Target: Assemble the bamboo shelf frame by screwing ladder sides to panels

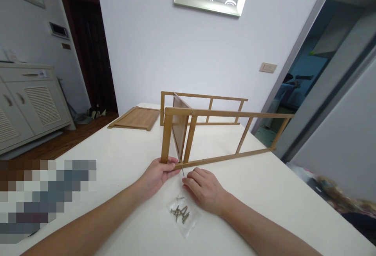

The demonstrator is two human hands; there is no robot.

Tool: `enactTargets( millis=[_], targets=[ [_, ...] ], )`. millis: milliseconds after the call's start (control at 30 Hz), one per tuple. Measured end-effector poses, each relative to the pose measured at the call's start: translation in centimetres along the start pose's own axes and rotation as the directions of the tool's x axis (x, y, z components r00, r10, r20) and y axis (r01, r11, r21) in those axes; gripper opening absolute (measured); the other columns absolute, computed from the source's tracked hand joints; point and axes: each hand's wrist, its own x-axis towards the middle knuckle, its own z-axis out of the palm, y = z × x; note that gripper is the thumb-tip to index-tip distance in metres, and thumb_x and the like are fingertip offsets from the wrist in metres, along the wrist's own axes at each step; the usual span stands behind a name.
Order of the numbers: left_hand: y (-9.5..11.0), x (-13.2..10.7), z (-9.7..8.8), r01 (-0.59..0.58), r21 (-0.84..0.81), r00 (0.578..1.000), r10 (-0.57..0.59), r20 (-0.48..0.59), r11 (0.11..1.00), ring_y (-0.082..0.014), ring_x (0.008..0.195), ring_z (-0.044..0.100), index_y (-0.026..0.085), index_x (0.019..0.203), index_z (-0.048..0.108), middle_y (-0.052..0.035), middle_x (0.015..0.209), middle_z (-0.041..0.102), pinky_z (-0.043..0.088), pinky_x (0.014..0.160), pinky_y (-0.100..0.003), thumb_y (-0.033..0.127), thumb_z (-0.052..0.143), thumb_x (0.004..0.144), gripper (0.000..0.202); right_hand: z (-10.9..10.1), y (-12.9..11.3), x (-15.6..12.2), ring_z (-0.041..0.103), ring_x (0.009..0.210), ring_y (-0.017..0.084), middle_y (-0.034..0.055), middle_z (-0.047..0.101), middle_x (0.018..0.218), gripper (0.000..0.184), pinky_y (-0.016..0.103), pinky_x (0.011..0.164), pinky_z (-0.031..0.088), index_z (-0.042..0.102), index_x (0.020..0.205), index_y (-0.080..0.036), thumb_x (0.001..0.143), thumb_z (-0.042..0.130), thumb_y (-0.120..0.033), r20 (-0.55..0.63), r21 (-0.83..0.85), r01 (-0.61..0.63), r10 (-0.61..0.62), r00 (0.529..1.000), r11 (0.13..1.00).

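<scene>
A wooden shelf frame (217, 112) lies on its side on the white table (123, 185), two ladder-like side pieces joined by a slatted panel (179, 127). My left hand (157, 175) is closed round the near side piece's lower left corner, its thumb on the rail. Closed below that rail, my right hand (204, 187) pinches a thin metal rod (183, 172), whose tip meets the rail near the panel's end. The rod's other end is hidden in my fingers, so its exact kind cannot be made out. A clear plastic bag (185, 230) with several screws (176, 212) lies just below my hands.
A second wooden panel (136, 118) lies flat at the table's back left. The frame's long rails reach toward the table's right edge. Behind stands a wall with a picture frame (210, 11); a white cabinet (29, 99) is at left. Cloth-like items (337, 193) lie beyond the right edge.
</scene>
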Motion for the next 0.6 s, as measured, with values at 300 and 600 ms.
enactTargets(
  millis=[300,600],
  targets=[
    [-0.35,0.40,-0.52,-0.009,0.009,1.000,0.009,0.013,1.000,-0.0205,0.092,0.068,0.009,0.077,0.068,-0.0108,0.088,0.068,0.058,0.089,-0.033,-0.006,0.059,0.076,0.016,-0.25,-0.38,0.36,0.045,0.066,0.015,0.0033,0.056,0.074,0.017,0.031,0.055,0.030,0.059,0.088,-0.014,0.099,0.046,-0.017,-0.042,-0.089,0.044,-0.048,0.998,0.995],
    [-0.28,0.65,-0.42,-0.021,-0.010,1.000,0.021,-0.013,1.000,-0.0217,0.092,0.069,0.008,0.076,0.068,-0.0123,0.088,0.069,0.058,0.089,-0.036,-0.005,0.059,0.075,0.016,0.24,-0.34,0.20,0.046,0.071,0.016,0.0040,0.056,0.076,0.013,0.031,0.057,0.031,0.060,0.093,-0.013,0.098,0.049,-0.018,-0.041,-0.119,0.018,-0.024,0.999,0.993]
  ],
)
